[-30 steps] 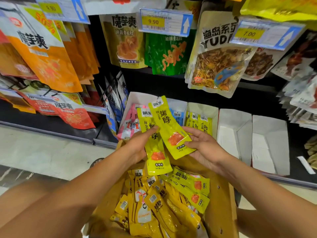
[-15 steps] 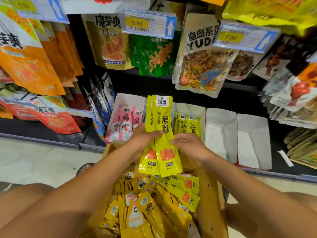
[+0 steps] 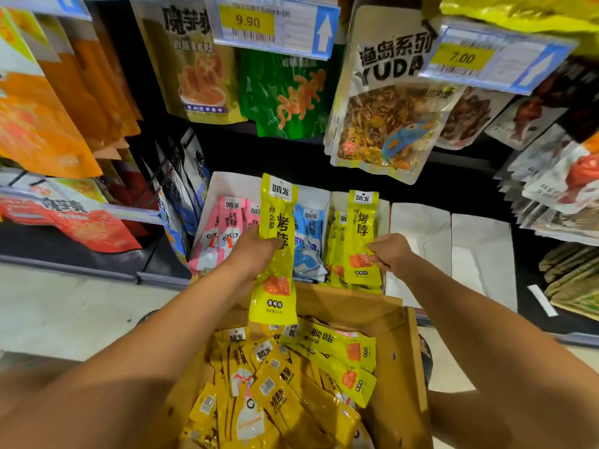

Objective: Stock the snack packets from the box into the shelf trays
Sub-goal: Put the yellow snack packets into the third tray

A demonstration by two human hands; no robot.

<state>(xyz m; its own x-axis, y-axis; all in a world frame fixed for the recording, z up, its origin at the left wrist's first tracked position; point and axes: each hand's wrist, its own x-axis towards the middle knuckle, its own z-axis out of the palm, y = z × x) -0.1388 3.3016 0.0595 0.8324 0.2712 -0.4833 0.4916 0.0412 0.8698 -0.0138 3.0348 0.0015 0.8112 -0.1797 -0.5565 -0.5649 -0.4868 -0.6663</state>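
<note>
My left hand (image 3: pixel 251 254) grips a yellow snack packet (image 3: pixel 275 280) upright above the cardboard box (image 3: pixel 405 367). My right hand (image 3: pixel 390 252) pinches a second yellow packet (image 3: pixel 361 234) at its lower edge, holding it over the white shelf tray (image 3: pixel 384 215) that has yellow packets standing in it. The box below holds several yellow packets (image 3: pixel 285 384) lying loose. To the left, one tray holds pink packets (image 3: pixel 228 231) and the one beside it blue packets (image 3: pixel 308 241).
Two white trays (image 3: pixel 421 234) (image 3: pixel 479 254) stand to the right of the yellow one. Large snack bags (image 3: pixel 385 118) and price tags (image 3: pixel 275 24) hang from the shelf above. Orange bags (image 3: pixel 42 118) hang at left, stacked packs (image 3: pixel 557 189) at right. Pale floor (image 3: pixel 64 312) lies lower left.
The two packets held together have been split. My right hand took one rightward to the yellow tray; my left hand keeps the other, raised a little.
</note>
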